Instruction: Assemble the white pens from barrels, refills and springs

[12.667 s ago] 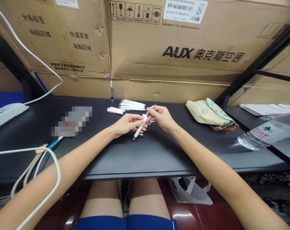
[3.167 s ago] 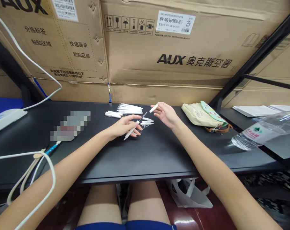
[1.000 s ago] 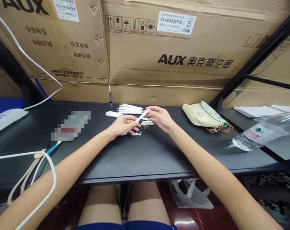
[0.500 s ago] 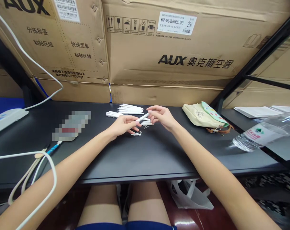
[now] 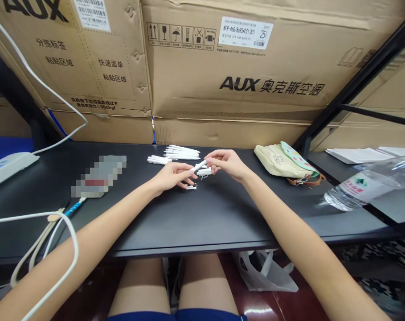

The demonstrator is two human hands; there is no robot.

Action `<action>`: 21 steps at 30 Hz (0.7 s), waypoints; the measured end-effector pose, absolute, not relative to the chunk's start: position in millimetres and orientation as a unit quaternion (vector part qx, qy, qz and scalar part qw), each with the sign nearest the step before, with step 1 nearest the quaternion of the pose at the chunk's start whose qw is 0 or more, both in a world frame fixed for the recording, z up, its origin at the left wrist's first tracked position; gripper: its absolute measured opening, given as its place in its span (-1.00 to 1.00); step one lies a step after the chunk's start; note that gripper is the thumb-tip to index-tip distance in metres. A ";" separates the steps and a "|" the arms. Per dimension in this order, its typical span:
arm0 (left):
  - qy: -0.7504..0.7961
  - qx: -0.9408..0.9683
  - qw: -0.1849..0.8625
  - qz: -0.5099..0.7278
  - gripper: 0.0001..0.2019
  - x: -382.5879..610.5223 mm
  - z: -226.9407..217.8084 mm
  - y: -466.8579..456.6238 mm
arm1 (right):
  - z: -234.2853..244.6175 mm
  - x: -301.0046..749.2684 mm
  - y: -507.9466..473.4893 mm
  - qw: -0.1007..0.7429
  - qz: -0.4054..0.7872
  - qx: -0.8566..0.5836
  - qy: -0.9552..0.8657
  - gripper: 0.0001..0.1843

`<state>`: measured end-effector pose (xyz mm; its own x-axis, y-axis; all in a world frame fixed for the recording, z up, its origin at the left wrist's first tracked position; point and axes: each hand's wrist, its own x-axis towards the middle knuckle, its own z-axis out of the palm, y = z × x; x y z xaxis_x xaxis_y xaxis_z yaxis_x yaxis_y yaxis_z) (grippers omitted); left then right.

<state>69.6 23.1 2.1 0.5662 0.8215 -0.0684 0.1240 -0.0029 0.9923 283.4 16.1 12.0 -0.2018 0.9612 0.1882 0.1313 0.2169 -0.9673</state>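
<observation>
Between both hands, a slim white pen barrel (image 5: 198,166) is held at a slant above the black desk. My left hand (image 5: 172,176) pinches its lower left end. The upper right end is gripped between the thumb and fingers of my right hand (image 5: 226,164). Behind the hands lies a stack of white pens (image 5: 182,152), with a few more white tubes (image 5: 158,159) to its left. Short white pieces (image 5: 205,171) lie partly hidden below my right hand. Small white pen parts (image 5: 190,187) rest on the desk just in front of my left fingers.
A cream pouch (image 5: 280,161) and a clear water bottle (image 5: 356,189) lie to the right. On the left are a blurred-out item (image 5: 100,176), a white power strip (image 5: 13,167) and a white cable (image 5: 73,232) looping over my left forearm. Large cardboard boxes (image 5: 235,102) stand behind the desk (image 5: 202,223).
My right fingers have shifted slightly on the pen barrel. Both hands otherwise stay in place; the pens and loose parts lie as before.
</observation>
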 end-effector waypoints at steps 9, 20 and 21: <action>0.365 0.645 0.606 0.290 -0.56 70.0 4.5 21.1 | 9.7 282.8 16.8 0.449 0.438 -0.463 -0.627 -0.55; 0.358 0.649 0.604 0.294 -0.55 69.5 3.7 22.4 | 11.5 287.5 17.5 0.452 0.447 -0.436 -0.637 -0.64; 0.359 0.648 0.605 0.292 -0.54 69.6 3.6 22.2 | 11.1 286.6 17.5 0.450 0.439 -0.444 -0.639 -0.63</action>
